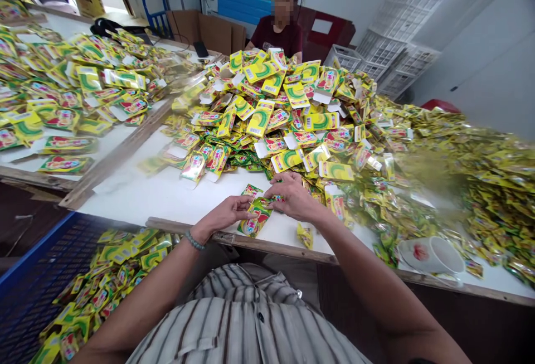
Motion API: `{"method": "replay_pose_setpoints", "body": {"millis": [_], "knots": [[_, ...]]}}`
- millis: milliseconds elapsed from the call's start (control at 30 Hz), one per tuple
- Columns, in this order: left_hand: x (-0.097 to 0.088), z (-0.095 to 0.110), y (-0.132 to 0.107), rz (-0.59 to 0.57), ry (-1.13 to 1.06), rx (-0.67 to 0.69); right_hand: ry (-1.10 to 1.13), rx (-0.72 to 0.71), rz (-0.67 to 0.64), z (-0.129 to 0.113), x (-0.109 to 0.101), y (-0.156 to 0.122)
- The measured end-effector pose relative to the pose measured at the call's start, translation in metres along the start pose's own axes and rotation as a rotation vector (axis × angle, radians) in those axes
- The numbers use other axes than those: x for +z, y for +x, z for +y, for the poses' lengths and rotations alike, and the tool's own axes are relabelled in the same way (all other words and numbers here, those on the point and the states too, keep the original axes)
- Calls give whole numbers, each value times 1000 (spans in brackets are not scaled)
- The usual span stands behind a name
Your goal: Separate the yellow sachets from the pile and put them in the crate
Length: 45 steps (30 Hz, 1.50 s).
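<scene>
My left hand (235, 212) grips a small yellow-green candy box (256, 220) near the table's front edge, its fingers and thumb closed on the box's left side. Over the top end of that box, my right hand (292, 195) pinches a small shiny packet (276, 199), partly hidden by the fingers. Another green packet (252, 190) shows just behind the left fingertips. Right of the hands, one loose yellow packet (305, 236) lies on the table. Beyond them rises a big heap of yellow boxes (261, 119), many with white flaps open.
A blue crate (35, 263) full of boxes stands below at the left. Loose packets (493, 185) are piled at the right, near a white plastic cup (432, 255). A wooden strip (121, 149) divides the white table (137, 191). Across it sits another person (279, 35).
</scene>
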<state>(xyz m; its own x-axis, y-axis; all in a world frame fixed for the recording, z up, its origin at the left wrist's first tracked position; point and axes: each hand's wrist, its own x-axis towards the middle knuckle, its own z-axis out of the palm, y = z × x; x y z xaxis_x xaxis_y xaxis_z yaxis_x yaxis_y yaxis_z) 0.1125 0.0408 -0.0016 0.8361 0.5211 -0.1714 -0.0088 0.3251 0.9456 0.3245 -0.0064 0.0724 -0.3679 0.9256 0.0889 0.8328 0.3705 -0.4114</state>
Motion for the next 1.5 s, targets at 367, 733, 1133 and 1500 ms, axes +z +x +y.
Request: {"method": "replay_pose_setpoints", "body": {"millis": [367, 733, 1133, 1500], "knots": [[2, -2, 4, 82, 73, 40, 6, 53, 42, -3, 20, 1], [10, -10, -8, 316, 112, 58, 76, 179, 173, -25, 57, -9], [12, -16, -15, 354, 215, 99, 676, 367, 579, -10, 102, -31], [10, -15, -15, 329, 148, 70, 663, 356, 406, -13, 78, -15]]}}
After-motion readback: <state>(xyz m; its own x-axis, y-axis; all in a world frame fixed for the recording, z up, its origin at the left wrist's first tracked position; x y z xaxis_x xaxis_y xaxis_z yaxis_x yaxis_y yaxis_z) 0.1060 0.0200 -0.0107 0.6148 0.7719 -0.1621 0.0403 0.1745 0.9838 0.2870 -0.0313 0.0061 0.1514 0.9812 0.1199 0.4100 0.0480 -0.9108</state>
